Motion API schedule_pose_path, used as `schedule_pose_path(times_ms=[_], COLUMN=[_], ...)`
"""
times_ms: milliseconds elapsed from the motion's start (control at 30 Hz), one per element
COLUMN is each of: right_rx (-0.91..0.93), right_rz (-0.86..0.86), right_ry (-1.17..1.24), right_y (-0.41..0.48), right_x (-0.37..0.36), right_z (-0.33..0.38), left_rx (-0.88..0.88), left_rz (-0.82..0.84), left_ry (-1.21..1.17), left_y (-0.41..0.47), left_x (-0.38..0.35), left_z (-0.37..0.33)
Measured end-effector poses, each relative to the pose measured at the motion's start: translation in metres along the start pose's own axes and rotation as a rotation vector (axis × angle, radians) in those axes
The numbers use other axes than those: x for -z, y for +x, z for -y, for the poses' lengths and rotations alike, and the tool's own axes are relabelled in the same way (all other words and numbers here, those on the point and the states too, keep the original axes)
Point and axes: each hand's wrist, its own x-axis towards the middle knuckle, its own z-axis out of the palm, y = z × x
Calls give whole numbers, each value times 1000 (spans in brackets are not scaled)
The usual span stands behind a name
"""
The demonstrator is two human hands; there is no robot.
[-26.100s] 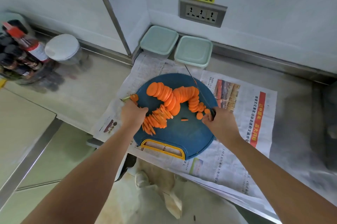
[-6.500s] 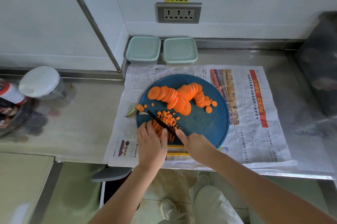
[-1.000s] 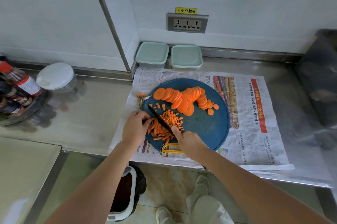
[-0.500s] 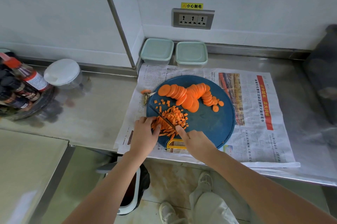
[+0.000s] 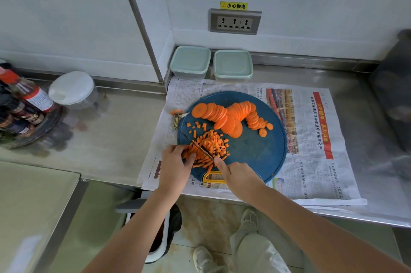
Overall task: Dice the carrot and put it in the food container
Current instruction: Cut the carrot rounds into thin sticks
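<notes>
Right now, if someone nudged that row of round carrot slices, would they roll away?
The carrot slices lean overlapped, so a push would probably topple them flat, not roll them. They look thin, likely light. The blue board shows no raised rim; strays might slide onto the newspaper.

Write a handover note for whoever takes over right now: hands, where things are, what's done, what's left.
Left hand: curled fingers hold the carrot strips down on the cutting board.
Right hand: grips the knife, blade across the strips, index finger pointing along it.
Done: a pile of diced carrot lies on the board beside the blade.
Left: finish these strips, then dice the carrot slices at the board's far side. The food containers stand by the wall with lids on; open one and move the dice in.
</notes>
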Motion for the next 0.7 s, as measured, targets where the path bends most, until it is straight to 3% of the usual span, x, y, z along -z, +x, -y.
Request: schedule_pose_path(times_ms=[100, 267, 333, 433, 600, 700], right_rx=[-7, 71, 61, 0, 64, -24], right_rz=[-24, 101, 115, 62, 65, 68], right_ry=[40, -102, -50, -3, -151, -17], right_y=[4, 7, 10, 16, 10, 18], right_x=[1, 10, 7, 4, 4, 1], right_z=[0, 4, 3, 8, 12, 18], left_rx=[8, -19, -41, -65, -95, -109], left_rz=[-14, -15, -21, -42, -38, -40], left_ry=[-9, 9, 20, 10, 18, 25], left_y=[1, 2, 1, 3, 7, 9], left_x=[-1, -3, -4, -5, -6, -5], left_z=[2, 6, 7, 7, 10, 10])
